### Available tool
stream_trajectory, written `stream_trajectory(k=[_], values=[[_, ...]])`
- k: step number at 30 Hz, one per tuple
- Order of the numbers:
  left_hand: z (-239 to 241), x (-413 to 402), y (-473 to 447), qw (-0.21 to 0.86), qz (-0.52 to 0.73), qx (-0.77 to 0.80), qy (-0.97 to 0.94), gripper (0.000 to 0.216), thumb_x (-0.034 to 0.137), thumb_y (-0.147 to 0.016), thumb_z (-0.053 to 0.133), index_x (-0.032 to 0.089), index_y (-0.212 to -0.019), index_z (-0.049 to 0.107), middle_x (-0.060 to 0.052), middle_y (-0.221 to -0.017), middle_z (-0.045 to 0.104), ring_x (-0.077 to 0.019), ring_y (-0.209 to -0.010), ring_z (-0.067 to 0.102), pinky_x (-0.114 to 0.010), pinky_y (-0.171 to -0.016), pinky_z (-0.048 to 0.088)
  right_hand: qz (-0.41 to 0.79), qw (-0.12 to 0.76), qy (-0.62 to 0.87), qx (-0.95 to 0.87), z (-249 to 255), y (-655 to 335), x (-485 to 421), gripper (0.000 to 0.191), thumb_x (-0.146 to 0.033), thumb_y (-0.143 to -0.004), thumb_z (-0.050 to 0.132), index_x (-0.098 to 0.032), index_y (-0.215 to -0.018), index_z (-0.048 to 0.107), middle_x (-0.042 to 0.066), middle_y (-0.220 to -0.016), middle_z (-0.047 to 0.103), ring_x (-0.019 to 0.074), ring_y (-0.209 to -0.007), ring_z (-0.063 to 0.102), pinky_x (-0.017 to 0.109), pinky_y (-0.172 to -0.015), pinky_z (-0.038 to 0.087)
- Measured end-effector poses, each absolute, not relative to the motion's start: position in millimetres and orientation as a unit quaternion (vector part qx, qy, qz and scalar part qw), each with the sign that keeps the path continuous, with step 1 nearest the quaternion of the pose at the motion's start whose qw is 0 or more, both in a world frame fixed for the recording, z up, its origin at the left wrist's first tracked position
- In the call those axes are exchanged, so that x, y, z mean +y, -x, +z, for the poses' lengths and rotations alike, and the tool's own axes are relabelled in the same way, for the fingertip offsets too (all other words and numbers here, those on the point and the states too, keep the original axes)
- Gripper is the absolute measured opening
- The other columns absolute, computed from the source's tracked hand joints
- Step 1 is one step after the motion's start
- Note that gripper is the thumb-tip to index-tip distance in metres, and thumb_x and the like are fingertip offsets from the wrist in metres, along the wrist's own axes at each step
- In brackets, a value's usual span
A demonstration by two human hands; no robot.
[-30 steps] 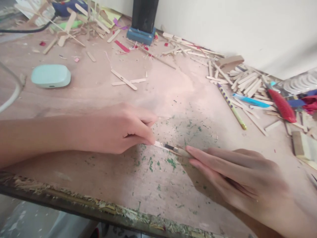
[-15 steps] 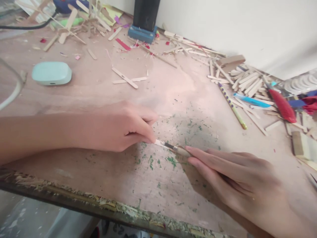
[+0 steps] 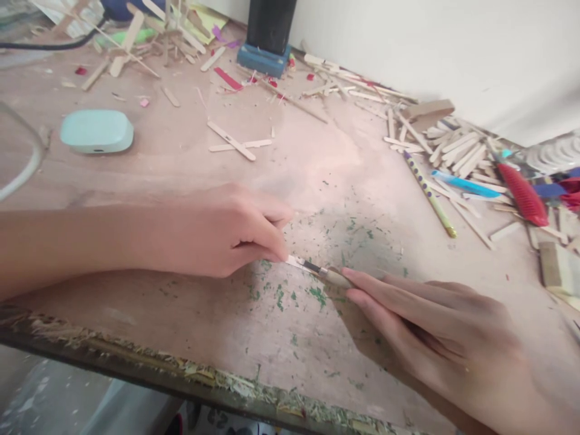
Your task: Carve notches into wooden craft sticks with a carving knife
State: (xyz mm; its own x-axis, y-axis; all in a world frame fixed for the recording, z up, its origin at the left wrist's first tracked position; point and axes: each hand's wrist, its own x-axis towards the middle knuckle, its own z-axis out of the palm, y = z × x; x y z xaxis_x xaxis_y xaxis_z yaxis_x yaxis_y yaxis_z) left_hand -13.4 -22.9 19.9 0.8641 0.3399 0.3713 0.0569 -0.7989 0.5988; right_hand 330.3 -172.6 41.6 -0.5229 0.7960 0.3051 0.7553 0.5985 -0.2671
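My left hand (image 3: 222, 232) rests on the wooden table (image 3: 317, 163), fingers curled and pinched over the end of a thin pale stick (image 3: 294, 261) lying flat. My right hand (image 3: 435, 326) comes in from the lower right, fingers pressed together around a craft knife (image 3: 326, 275) with a tan handle. Its dark blade lies on the stick just right of my left fingertips. Green flecks are scattered on the table around the stick.
A mint green case (image 3: 96, 130) lies at the left. Two loose sticks (image 3: 235, 144) lie mid-table. A pile of wooden sticks (image 3: 453, 151), a dotted pencil (image 3: 428, 193), a blue pen (image 3: 466, 184) and a red tool (image 3: 521, 193) sit at the right. A dark post on a blue base (image 3: 263, 57) stands at the back.
Both hands hold nearly the same pose; the view has shifted slightly, and the knife stays on the stick.
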Motion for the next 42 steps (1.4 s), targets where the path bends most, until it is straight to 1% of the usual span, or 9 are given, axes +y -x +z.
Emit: stream_trajectory(k=[4, 9, 17, 19, 22, 24, 29, 35, 42], values=[[16.5, -22.4, 12.4, 0.294, 0.242, 0.100, -0.919, 0.043, -0.006, -0.114, 0.063, 0.018, -0.103, 0.097, 0.003, -0.086, 0.060, -0.0113, -0.073, 0.055, -0.029, -0.071, 0.042, 0.032, 0.227, 0.424, -0.876, 36.4, -333.6, -167.6, 0.024, -0.024, -0.133, 0.073, -0.025, -0.151, 0.088, 0.006, -0.107, 0.100, 0.0227, -0.075, 0.094, 0.034, -0.056, 0.066], [9.9, -18.9, 12.1, 0.293, 0.252, 0.096, -0.917, 0.043, -0.004, -0.115, 0.063, 0.020, -0.104, 0.097, 0.003, -0.085, 0.060, -0.0117, -0.070, 0.052, -0.031, -0.068, 0.039, 0.009, 0.224, 0.404, -0.887, 34.6, -332.5, -158.0, 0.022, -0.024, -0.132, 0.074, -0.023, -0.149, 0.089, 0.007, -0.103, 0.099, 0.0229, -0.069, 0.092, 0.036, -0.051, 0.060], [9.4, -18.8, 15.1, 0.289, 0.258, 0.096, -0.917, 0.042, -0.003, -0.115, 0.064, 0.023, -0.107, 0.097, 0.003, -0.086, 0.064, -0.0127, -0.072, 0.055, -0.031, -0.070, 0.041, 0.040, 0.225, 0.411, -0.882, 39.2, -330.7, -162.7, 0.020, -0.023, -0.135, 0.070, -0.025, -0.150, 0.083, 0.006, -0.113, 0.101, 0.0226, -0.086, 0.099, 0.032, -0.061, 0.069], [10.9, -19.5, 14.8, 0.288, 0.255, 0.094, -0.918, 0.040, -0.003, -0.115, 0.065, 0.021, -0.104, 0.095, 0.003, -0.086, 0.061, -0.0121, -0.072, 0.056, -0.030, -0.069, 0.041, 0.039, 0.222, 0.403, -0.887, 38.8, -332.3, -159.9, 0.020, -0.025, -0.136, 0.068, -0.025, -0.150, 0.082, 0.005, -0.111, 0.100, 0.0206, -0.080, 0.096, 0.032, -0.058, 0.066], [9.3, -18.8, 14.6, 0.290, 0.261, 0.085, -0.917, 0.037, -0.001, -0.116, 0.067, 0.022, -0.099, 0.091, 0.004, -0.084, 0.058, -0.0123, -0.069, 0.053, -0.031, -0.068, 0.039, 0.031, 0.217, 0.394, -0.892, 37.0, -334.7, -155.5, 0.022, -0.025, -0.136, 0.067, -0.024, -0.152, 0.082, 0.002, -0.097, 0.095, 0.0162, -0.059, 0.081, 0.034, -0.051, 0.057], [7.0, -17.6, 14.6, 0.293, 0.265, 0.083, -0.915, 0.037, 0.000, -0.116, 0.067, 0.023, -0.101, 0.092, 0.004, -0.085, 0.058, -0.0127, -0.069, 0.052, -0.032, -0.068, 0.039, 0.026, 0.218, 0.394, -0.893, 35.5, -334.4, -154.5, 0.023, -0.025, -0.136, 0.067, -0.023, -0.153, 0.083, 0.002, -0.094, 0.093, 0.0160, -0.056, 0.078, 0.035, -0.050, 0.055], [4.4, -16.5, 14.7, 0.299, 0.260, 0.085, -0.914, 0.038, 0.000, -0.116, 0.066, 0.024, -0.107, 0.095, 0.004, -0.085, 0.058, -0.0121, -0.070, 0.052, -0.031, -0.068, 0.039, 0.028, 0.227, 0.404, -0.886, 33.4, -328.4, -158.4, 0.024, -0.024, -0.134, 0.072, -0.021, -0.153, 0.086, 0.007, -0.107, 0.099, 0.0213, -0.075, 0.093, 0.035, -0.055, 0.063], [4.1, -17.5, 16.2, 0.292, 0.259, 0.096, -0.916, 0.039, 0.003, -0.117, 0.065, 0.025, -0.102, 0.093, 0.003, -0.084, 0.060, -0.0133, -0.068, 0.051, -0.032, -0.068, 0.038, 0.035, 0.233, 0.404, -0.884, 33.1, -329.8, -158.2, 0.024, -0.027, -0.136, 0.069, -0.024, -0.152, 0.087, 0.006, -0.108, 0.100, 0.0209, -0.074, 0.093, 0.034, -0.054, 0.063], [6.6, -17.2, 16.4, 0.302, 0.253, 0.097, -0.914, 0.037, 0.000, -0.114, 0.068, 0.024, -0.101, 0.092, 0.003, -0.085, 0.060, -0.0124, -0.070, 0.052, -0.031, -0.068, 0.039, 0.055, 0.234, 0.414, -0.878, 35.5, -334.5, -156.0, 0.024, -0.024, -0.132, 0.076, -0.026, -0.151, 0.090, 0.006, -0.110, 0.101, 0.0245, -0.078, 0.096, 0.034, -0.056, 0.067]])
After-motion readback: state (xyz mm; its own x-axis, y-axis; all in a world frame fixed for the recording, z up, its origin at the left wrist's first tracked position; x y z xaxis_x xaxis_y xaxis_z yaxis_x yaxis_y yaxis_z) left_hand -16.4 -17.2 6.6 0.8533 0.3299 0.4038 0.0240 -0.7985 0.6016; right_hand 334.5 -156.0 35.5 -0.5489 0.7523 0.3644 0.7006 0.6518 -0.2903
